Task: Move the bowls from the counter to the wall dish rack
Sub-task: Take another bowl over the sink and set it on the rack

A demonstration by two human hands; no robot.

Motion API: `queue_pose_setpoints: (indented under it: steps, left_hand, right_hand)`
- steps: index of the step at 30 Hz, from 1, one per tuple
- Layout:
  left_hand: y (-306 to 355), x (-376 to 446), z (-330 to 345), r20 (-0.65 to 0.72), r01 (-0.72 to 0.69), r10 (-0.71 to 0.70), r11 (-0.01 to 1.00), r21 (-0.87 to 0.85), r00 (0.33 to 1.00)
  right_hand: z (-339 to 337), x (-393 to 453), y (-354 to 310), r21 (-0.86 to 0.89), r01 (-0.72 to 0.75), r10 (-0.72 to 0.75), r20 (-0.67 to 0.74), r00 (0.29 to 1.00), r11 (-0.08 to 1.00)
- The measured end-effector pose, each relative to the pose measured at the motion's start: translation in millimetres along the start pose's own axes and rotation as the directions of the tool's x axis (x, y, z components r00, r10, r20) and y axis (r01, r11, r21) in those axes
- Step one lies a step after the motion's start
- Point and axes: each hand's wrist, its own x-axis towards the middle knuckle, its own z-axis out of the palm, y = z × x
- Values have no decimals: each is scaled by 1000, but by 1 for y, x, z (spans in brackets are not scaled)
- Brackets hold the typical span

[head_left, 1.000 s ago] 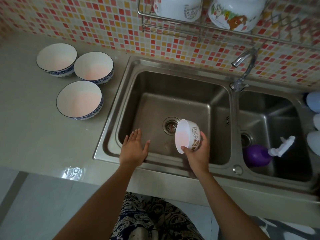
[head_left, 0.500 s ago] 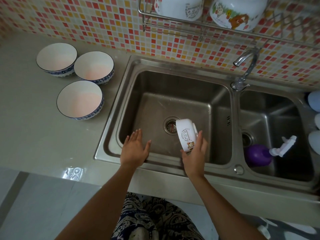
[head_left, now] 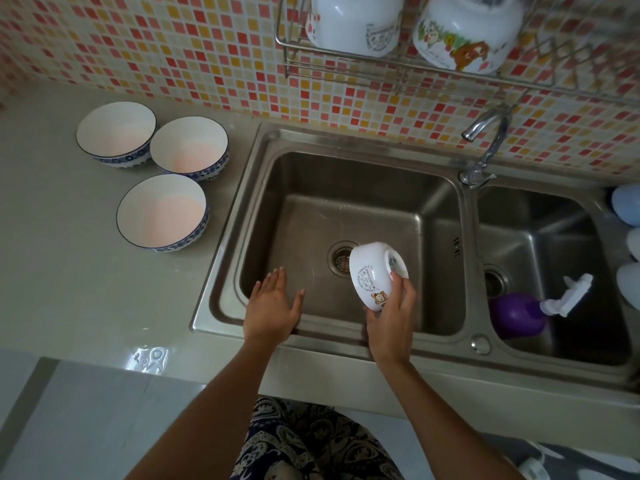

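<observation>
Nearest the camera, the right hand is holding a small white cartoon bowl over the left sink basin, its grip pinching the bowl with a fingertip on the foot ring and the thumb at the rim. A second ago the bowl's open mouth was facing the person; now it is turned nearly upside down, its base showing, which suggests any water is being tipped out before the bowl goes up to the rack. The left hand is staying where it was, its grip spread flat with straight fingers, resting over the basin's front edge and holding nothing. Farther left, three blue-patterned bowls are sitting upright and close together on the pale grey counter, so they are likely still waiting their turn. To the right, a purple spray bottle is lying in the smaller right basin, behind the curved tap. Farthest away, the wall dish rack is hanging on a wall of red, orange and white mosaic tiles, already carrying two white bowls upside down.
</observation>
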Motion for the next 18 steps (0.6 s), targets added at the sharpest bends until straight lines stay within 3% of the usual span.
queue_pose_setpoints:
  steps: [11, 18]
  left_hand:
    - [2, -1, -3, 44, -22, 21, 1000, 1, 999]
    - [-2, 0, -9, 109, -149, 138, 984, 98, 984]
  right_hand:
    - [-4, 0, -10, -7, -72, 72, 49, 996, 997]
    - [-16, 6, -17, -15, -126, 127, 126, 984, 992]
